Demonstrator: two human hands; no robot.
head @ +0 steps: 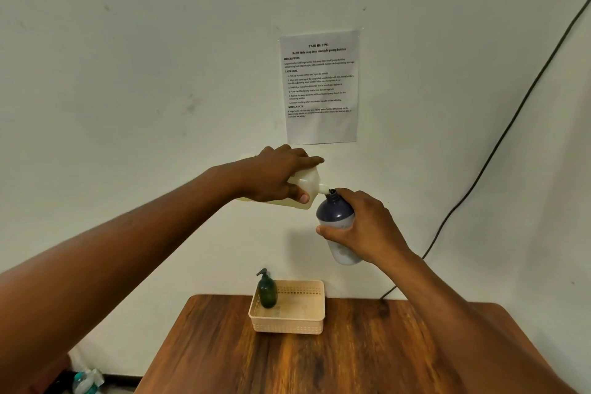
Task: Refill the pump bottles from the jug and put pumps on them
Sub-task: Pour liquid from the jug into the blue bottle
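Observation:
My left hand [281, 174] grips a white jug [307, 184] of pale yellow liquid, tipped on its side high above the table. The jug's spout touches the open neck of a dark blue and grey bottle [335, 217]. My right hand [364, 227] holds that bottle around its middle, tilted slightly toward the jug. The bottle has no pump on it. A dark green bottle [267, 291] with a black pump stands upright in the left corner of a beige basket [289, 325].
The basket sits at the far edge of a wooden table [319, 361], against a white wall. A printed task sheet [320, 86] hangs on the wall. A black cable [499, 141] runs down the wall at right. A plastic water bottle [83, 382] lies on the floor at lower left.

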